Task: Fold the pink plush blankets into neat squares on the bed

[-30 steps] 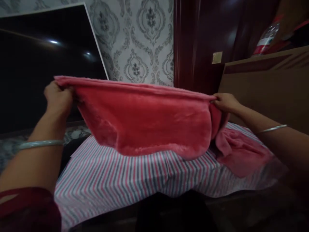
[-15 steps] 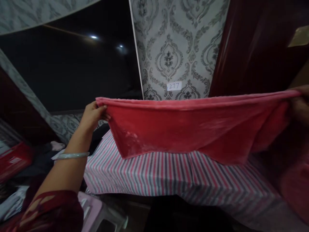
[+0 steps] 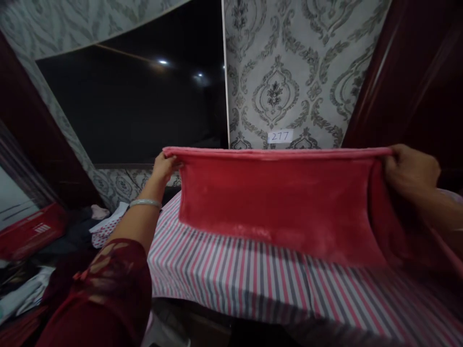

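Note:
A pink-red fleece cloth (image 3: 282,202) hangs stretched flat between both hands above a table with a striped cover (image 3: 231,274). My left hand (image 3: 164,166) pinches the cloth's upper left corner. At the right, my right hand (image 3: 410,168) is closed round the upper right corner, and more of the cloth trails down below that hand. The cloth's lower edge rests on the striped cover. Each wrist wears a silver bangle.
A large dark screen (image 3: 137,106) leans against patterned wallpaper behind the table. A small label reading 277 (image 3: 280,136) is stuck on the wall. Dark red wood panels stand at the right. Clothes and a red box (image 3: 29,233) lie at the lower left.
The view has swung left. Both hands have pulled the cloth's top edge taut and level, and its lower edge now hangs straighter onto the striped cover.

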Demonstrator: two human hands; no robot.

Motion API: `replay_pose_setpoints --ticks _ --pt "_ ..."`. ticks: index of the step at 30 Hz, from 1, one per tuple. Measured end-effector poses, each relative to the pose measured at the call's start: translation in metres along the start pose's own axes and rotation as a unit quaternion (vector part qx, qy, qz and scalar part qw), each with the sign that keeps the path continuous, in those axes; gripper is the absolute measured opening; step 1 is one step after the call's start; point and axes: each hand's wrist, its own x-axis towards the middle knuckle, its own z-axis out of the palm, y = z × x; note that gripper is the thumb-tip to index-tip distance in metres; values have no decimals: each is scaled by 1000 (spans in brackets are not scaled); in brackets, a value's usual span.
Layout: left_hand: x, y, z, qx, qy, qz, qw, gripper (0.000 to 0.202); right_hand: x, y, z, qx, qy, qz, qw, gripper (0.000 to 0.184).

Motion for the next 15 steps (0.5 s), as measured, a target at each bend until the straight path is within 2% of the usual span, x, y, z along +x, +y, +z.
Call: replay_pose_setpoints --ticks 2,4,7,10,13,15 --pt "17 5 -5 -26 -3 62 998 30 9 -4 -2 27 70 -29 997 43" --pt "25 5 -19 -33 -22 108 993 30 9 0 -2 53 107 -73 990 43" --pt "14 -12 -52 -6 -33 100 994 36 -24 14 8 85 117 -142 979 42" --pt "-28 -53 -91 53 -28 12 998 40 -96 34 30 105 68 -194 973 34" --pt "-86 -103 -124 102 -29 -76 991 41 -180 50 51 148 -53 -239 958 27" --pt "-122 -132 -137 134 -22 -122 983 39 -227 55 60 169 -142 -242 945 25"
